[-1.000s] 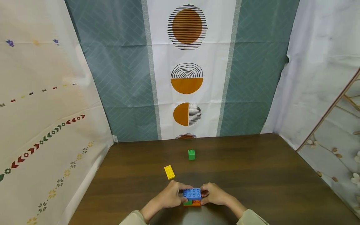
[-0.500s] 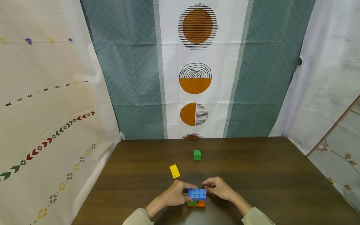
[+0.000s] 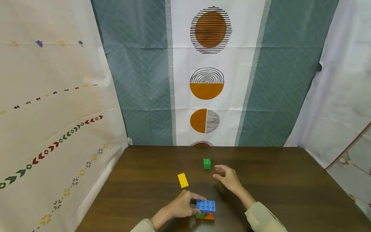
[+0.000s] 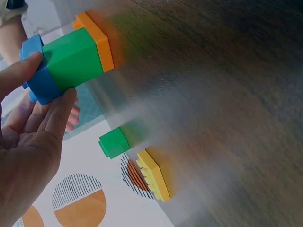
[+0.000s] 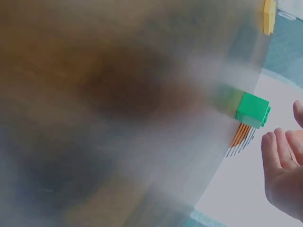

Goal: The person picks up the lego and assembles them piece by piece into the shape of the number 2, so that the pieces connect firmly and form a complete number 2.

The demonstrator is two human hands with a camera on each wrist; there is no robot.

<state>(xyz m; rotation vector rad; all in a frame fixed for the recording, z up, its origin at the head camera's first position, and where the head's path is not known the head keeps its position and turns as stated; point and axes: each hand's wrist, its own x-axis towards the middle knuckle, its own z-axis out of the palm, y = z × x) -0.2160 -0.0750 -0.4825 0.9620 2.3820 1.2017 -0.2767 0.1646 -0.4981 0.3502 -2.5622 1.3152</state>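
My left hand (image 3: 184,205) pinches the blue toy building brick (image 3: 205,206) at its left end, thumb on the near side and fingers on the far side. That brick tops a small stack. Beneath it, a green brick (image 4: 73,59) shows on an orange brick (image 3: 209,217), clearest in the left wrist view. My right hand (image 3: 229,178) is over the table, fingers loosely bent and holding nothing. A loose green brick (image 3: 207,164) with studs up lies just left of its fingertips; the right wrist view shows the same green brick (image 5: 252,109) apart from the hand.
A flat yellow brick (image 3: 183,180) lies at an angle beyond my left hand. The dark wooden table (image 3: 275,180) ends at hanging cloths: a patterned one at the back (image 3: 139,96), a pale one on the left (image 3: 58,129) and another on the right.
My right hand has let go of the stack's right side and moved forward, up toward the loose green brick. My left hand keeps its hold on the blue brick. The head view has turned slightly left.
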